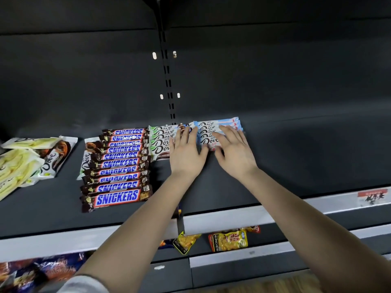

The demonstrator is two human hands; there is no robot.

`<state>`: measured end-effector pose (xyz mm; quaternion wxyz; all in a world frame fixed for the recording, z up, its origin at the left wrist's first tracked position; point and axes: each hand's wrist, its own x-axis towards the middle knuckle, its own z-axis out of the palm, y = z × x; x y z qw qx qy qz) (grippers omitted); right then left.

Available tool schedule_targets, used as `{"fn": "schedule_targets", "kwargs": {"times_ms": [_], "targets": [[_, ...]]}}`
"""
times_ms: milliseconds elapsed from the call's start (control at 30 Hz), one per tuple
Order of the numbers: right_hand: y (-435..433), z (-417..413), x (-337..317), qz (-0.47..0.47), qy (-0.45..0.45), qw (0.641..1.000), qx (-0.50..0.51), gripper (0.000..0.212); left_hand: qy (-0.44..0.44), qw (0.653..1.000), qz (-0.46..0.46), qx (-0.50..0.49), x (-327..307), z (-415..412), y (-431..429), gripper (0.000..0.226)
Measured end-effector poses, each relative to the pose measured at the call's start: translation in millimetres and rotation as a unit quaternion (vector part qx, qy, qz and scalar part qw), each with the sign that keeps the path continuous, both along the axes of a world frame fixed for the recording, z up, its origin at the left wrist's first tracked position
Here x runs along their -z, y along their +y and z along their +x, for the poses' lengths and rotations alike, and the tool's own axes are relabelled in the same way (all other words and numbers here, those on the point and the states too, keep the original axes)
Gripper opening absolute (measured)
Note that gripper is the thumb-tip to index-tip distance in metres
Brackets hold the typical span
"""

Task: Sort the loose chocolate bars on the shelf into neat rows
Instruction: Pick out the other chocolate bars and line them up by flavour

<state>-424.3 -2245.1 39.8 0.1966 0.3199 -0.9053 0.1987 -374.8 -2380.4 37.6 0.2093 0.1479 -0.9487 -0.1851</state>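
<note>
Left hand [186, 152] lies flat, fingers straight, on the green Dove bars [160, 142]. Right hand [233, 150], fingers spread, rests on the blue Dove bars [208, 132], near the shelf's [296, 166] back edge.

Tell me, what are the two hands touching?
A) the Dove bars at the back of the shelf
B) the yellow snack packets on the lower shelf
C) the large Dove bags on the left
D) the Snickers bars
A: the left hand lies flat on the green-and-white Dove bars and the right hand on the blue-and-white Dove bars; the Snickers row sits untouched beside them.
</note>
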Motion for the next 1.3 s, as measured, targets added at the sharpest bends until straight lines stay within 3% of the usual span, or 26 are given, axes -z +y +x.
{"fn": "schedule_targets", "kwargs": {"times_ms": [267,767,967,1300], "targets": [[-90.5,18.7,-43.9,-0.056,-0.002,0.995,-0.084,0.042,0.043,0.996,-0.016,-0.072,-39.5,28.4,-64.9,0.052],[-281.8,121.0,-54.4,0.004,-0.020,0.952,-0.306,0.040,0.011,0.947,-0.012,-0.321,-46.5,192.7,-238.8,0.051],[-334.6,166.1,-52.6,0.033,-0.025,0.929,-0.368,0.043,-0.002,0.928,-0.009,-0.373,-33.3,248.2,-277.6,0.055],[-381.0,201.2,-19.1,0.117,-0.055,0.912,-0.390,0.044,-0.037,0.926,0.055,-0.372,-6.2,285.0,-304.1,0.049]]}}
